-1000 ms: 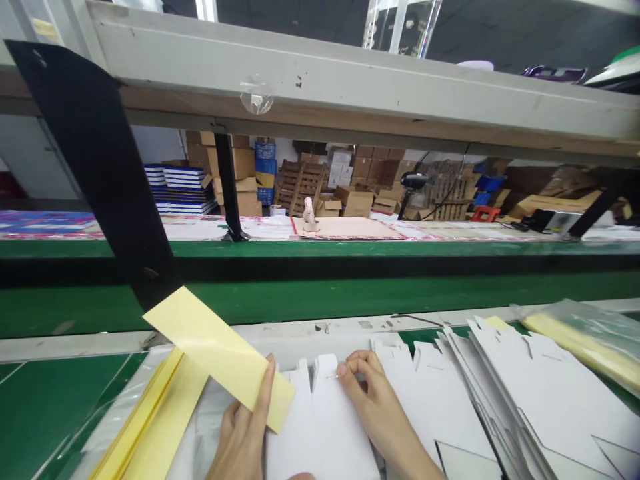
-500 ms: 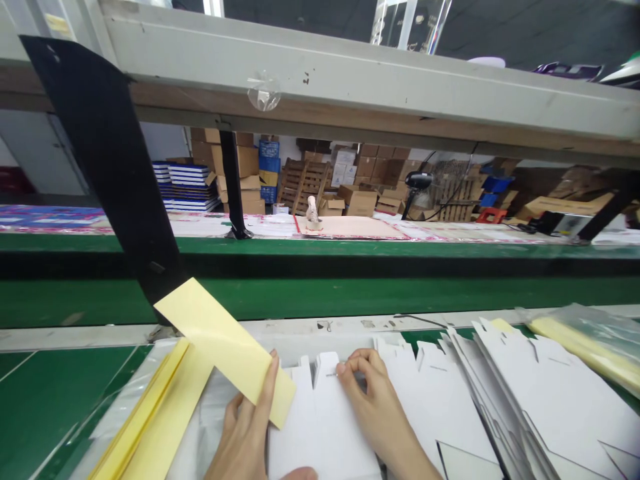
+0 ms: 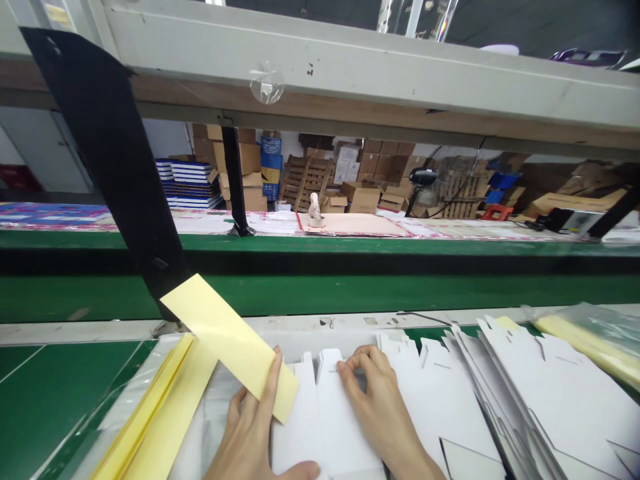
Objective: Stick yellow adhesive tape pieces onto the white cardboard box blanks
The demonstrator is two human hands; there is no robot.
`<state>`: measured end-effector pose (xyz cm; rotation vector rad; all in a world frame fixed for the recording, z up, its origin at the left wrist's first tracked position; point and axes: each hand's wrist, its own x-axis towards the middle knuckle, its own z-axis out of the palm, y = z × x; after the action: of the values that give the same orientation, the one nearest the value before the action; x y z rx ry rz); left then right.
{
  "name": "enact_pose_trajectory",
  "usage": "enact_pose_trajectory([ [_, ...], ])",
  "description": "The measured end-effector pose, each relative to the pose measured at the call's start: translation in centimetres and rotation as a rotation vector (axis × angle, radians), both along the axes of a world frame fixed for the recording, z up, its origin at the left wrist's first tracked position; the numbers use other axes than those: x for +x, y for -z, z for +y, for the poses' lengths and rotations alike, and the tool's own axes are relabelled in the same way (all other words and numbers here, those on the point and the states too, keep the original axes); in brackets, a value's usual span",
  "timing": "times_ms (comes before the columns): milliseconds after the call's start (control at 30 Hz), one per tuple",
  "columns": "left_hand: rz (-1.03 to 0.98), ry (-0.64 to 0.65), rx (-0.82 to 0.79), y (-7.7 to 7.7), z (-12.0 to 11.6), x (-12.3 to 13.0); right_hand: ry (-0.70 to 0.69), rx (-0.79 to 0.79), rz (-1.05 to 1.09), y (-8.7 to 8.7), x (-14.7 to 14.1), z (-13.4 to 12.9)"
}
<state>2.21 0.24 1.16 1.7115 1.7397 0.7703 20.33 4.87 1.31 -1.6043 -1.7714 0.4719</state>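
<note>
My left hand (image 3: 247,433) grips a long pale yellow card strip (image 3: 227,347) near its lower end, with the thumb lying across its face. The strip slants up and left, over the belt's edge. My right hand (image 3: 373,400) sits just to the right, its curled fingers pinching the top edge of a stack of white die-cut card blanks (image 3: 325,420). More white blanks (image 3: 555,400) lie fanned out at the right. A pile of yellow strips (image 3: 160,413) rests on clear plastic at the left, near my left hand.
A clear bag of yellow strips (image 3: 585,340) lies at the far right. A green conveyor belt (image 3: 320,293) runs across behind the work, under a grey shelf beam (image 3: 310,73) with a black strap (image 3: 110,153). Cardboard boxes and wooden pallets stand beyond.
The whole view has tilted slightly, with the beam higher in the frame. My hands have shifted little, and the yellow strip has swung a bit more upright in my left hand.
</note>
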Motion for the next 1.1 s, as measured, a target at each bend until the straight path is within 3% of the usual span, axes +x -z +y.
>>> enact_pose_trajectory([
  [200,0.002,-0.006,-0.028,-0.2,0.1,-0.1,0.073,-0.099,0.097,-0.3,0.9,0.3],
  [367,0.017,0.010,-0.007,0.0,0.1,-0.1,0.026,-0.213,0.133,-0.4,0.6,0.4],
  [600,0.025,0.016,-0.032,-0.3,0.0,0.2,-0.118,-0.213,0.256,-0.5,1.0,0.3],
  [800,0.051,0.017,0.020,-0.2,-0.1,0.4,-0.038,-0.222,0.153,-0.4,1.0,0.0],
  [1000,0.036,0.004,0.008,-0.2,-0.1,0.5,-0.219,-0.251,0.326,-0.6,1.8,0.5],
  [1100,0.020,0.017,0.007,-0.2,-0.1,0.5,-0.147,-0.257,0.290,-0.5,1.6,0.5],
])
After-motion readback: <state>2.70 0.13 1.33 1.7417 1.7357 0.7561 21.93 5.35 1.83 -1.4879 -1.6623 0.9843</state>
